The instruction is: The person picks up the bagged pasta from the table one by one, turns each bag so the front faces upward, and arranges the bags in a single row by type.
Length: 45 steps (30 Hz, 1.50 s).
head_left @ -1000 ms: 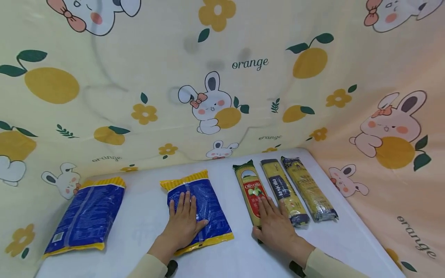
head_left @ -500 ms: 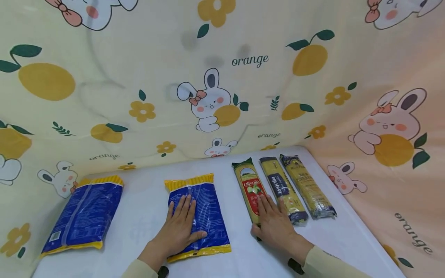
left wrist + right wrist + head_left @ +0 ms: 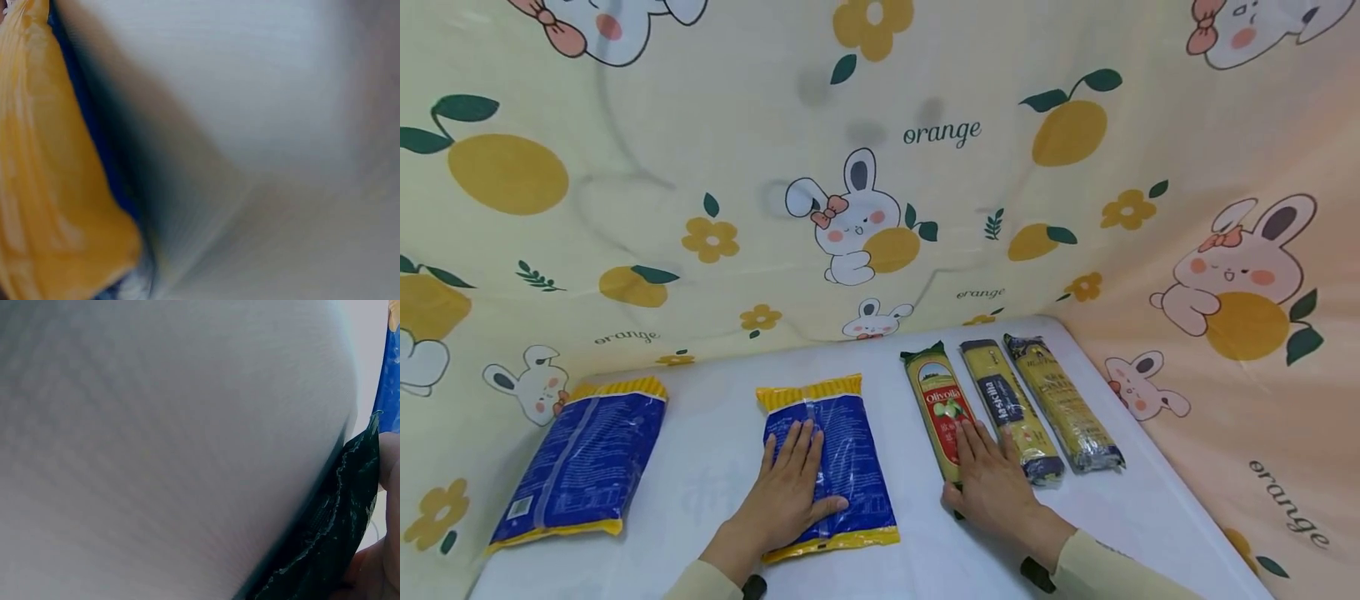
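Observation:
A blue bag with yellow ends (image 3: 850,467) lies on the white table, and my left hand (image 3: 786,487) rests on it, fingers straight and thumb out to the side. In the left wrist view, the bag's yellow end (image 3: 56,181) fills the left edge. My right hand (image 3: 996,492) lies with extended fingers over the lower part of a green-and-red Olivoila pasta packet (image 3: 942,400). Its dark green end (image 3: 325,531) shows beside part of the hand in the right wrist view. Just right of that hand is a yellow pasta packet with a dark blue label (image 3: 1003,396).
A second blue-and-yellow bag (image 3: 580,462) lies at the table's left side. Farthest right is another yellow packet (image 3: 1063,400), near the right edge. Behind the white table (image 3: 700,450) hangs a cream curtain (image 3: 737,125) printed with rabbits and oranges.
Over the last second the blue bag under my left hand has turned slightly and now lies straighter; the left hand shifted with it. My right hand keeps its place on the Olivoila packet.

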Tool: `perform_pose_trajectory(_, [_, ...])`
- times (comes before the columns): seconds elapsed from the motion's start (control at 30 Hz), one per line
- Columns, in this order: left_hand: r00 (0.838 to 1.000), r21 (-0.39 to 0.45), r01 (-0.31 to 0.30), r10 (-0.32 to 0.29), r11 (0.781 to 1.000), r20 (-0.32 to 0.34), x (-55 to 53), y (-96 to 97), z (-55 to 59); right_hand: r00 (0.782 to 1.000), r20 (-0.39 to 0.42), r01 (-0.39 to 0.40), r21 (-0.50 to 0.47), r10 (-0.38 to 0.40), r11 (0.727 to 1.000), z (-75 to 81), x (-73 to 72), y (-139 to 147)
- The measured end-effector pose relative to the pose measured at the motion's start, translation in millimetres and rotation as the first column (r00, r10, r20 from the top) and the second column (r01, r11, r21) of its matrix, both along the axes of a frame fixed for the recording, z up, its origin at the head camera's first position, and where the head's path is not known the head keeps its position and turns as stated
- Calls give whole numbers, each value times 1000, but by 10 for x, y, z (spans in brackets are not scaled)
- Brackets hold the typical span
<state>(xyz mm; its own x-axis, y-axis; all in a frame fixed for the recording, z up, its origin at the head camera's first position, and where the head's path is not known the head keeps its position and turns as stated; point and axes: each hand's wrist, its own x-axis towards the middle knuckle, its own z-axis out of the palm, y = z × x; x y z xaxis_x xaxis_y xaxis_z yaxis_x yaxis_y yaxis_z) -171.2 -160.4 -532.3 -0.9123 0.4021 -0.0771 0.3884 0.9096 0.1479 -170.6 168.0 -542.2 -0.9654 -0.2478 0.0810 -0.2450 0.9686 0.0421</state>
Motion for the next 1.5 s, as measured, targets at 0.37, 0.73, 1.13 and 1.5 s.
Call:
perform_pose_trajectory(0.37, [999,-13,-4,3,1000,-44,-50,-8,11,1000,-15,-9,-9,8,1000,57,-25,0])
perform_pose_trajectory(0.73, [999,-14,-4,4,1000,-53,-44,15,-10,999,-30,-12,-32,11,999,37,-16,36])
perform_pose_trajectory(1.13, [999,-1,-8,8,1000,-36,-50,42,12,1000,-19,-12,-31,11,999,114,-13,37])
perform_pose_trajectory(1.5, [1000,-31,-15,15,999,7,9,21,2,999,-13,-51,-182,49,982,386,114,-366])
